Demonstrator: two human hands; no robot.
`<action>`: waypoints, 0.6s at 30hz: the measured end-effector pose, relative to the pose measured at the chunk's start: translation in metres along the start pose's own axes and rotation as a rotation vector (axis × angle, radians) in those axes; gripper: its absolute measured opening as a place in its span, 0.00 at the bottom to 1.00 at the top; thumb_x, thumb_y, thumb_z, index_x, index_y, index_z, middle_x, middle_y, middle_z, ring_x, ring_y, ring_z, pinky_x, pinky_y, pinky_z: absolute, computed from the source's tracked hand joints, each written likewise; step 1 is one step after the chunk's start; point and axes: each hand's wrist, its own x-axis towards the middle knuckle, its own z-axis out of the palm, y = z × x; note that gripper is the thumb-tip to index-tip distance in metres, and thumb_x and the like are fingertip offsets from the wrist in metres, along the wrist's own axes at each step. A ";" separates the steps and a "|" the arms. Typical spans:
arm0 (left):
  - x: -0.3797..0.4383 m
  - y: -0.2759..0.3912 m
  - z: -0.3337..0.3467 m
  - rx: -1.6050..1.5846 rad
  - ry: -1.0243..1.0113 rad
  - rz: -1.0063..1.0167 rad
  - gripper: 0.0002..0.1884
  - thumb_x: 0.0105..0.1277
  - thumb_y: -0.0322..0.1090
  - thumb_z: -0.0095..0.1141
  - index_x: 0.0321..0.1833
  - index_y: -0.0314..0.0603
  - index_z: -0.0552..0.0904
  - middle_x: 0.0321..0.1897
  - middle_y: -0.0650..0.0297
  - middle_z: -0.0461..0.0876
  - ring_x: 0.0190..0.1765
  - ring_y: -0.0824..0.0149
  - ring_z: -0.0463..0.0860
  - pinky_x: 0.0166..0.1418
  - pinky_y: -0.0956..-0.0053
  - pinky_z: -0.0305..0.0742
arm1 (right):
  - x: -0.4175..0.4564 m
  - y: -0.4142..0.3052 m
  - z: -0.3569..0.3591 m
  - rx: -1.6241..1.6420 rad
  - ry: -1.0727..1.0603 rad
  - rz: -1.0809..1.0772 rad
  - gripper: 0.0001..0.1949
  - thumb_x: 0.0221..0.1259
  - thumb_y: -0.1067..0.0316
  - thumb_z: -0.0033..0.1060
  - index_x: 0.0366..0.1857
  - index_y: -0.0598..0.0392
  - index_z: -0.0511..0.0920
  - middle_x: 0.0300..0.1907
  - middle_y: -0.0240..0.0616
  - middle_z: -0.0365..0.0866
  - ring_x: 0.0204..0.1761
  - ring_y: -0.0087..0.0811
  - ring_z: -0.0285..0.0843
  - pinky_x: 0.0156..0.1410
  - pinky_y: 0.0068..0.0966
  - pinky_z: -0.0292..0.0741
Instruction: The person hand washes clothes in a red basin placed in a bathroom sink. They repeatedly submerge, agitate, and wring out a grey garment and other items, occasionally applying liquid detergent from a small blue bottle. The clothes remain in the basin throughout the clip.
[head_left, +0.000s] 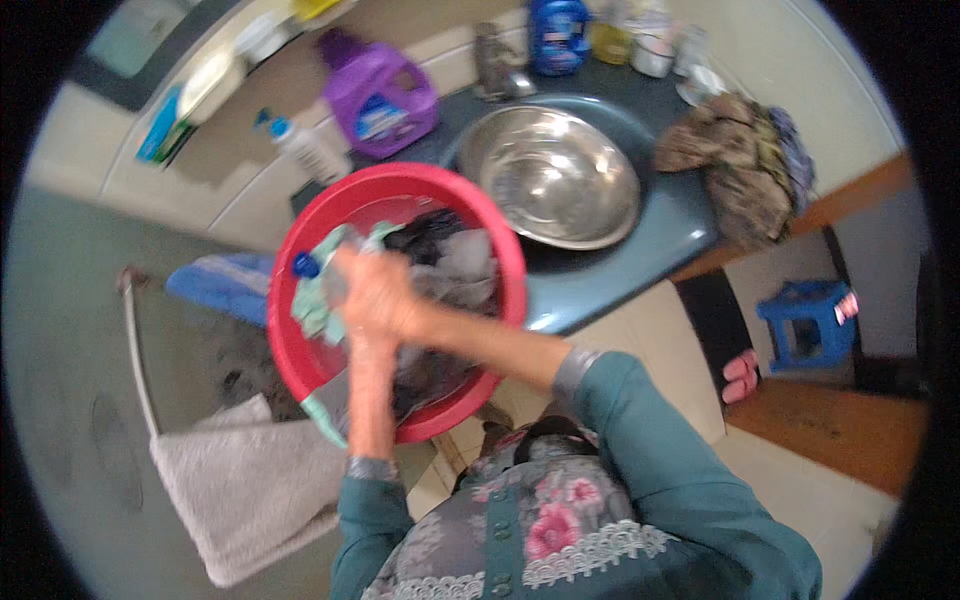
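Observation:
Both of my hands are together over a red plastic basin (512, 277) in the head view. My left hand (358, 319) and my right hand (394, 289) overlap and are blurred, pressed on wet cloth, so the fingers are hard to make out. Pale green cloth (311, 304) lies around them at the basin's left side, with a dark blue cap-like thing (305, 265) beside it. Grey and black wet clothes (465, 262) fill the right part of the basin. A grey and pale green piece of cloth (326, 416) hangs over the near rim.
A steel bowl (559, 176) rests in the sink right of the basin. Behind stand a purple detergent jug (382, 101), a white pump bottle (307, 150) and a blue bottle (559, 37). Crumpled brown clothes (739, 169) lie right; a towel (255, 487) hangs left. A blue stool (806, 326) stands beyond.

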 end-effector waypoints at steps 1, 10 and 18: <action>-0.005 -0.013 0.006 0.147 0.202 -0.009 0.14 0.69 0.44 0.42 0.47 0.45 0.75 0.42 0.67 0.78 0.42 0.69 0.77 0.49 0.71 0.72 | 0.019 0.018 -0.010 -0.045 0.052 0.148 0.19 0.44 0.50 0.63 0.33 0.53 0.74 0.27 0.47 0.79 0.30 0.50 0.79 0.36 0.42 0.76; -0.042 0.013 0.042 0.230 0.042 -0.061 0.20 0.66 0.55 0.46 0.47 0.45 0.75 0.34 0.68 0.76 0.34 0.71 0.75 0.37 0.76 0.71 | 0.014 0.030 -0.007 -0.002 0.103 0.108 0.20 0.48 0.48 0.62 0.32 0.56 0.74 0.27 0.51 0.78 0.34 0.53 0.78 0.38 0.43 0.74; -0.051 0.077 0.023 0.613 -0.074 0.092 0.17 0.59 0.28 0.55 0.52 0.38 0.75 0.47 0.60 0.77 0.48 0.66 0.78 0.55 0.70 0.71 | 0.049 0.055 -0.057 0.881 -0.203 0.279 0.15 0.55 0.61 0.62 0.42 0.60 0.77 0.35 0.33 0.79 0.38 0.21 0.76 0.46 0.20 0.72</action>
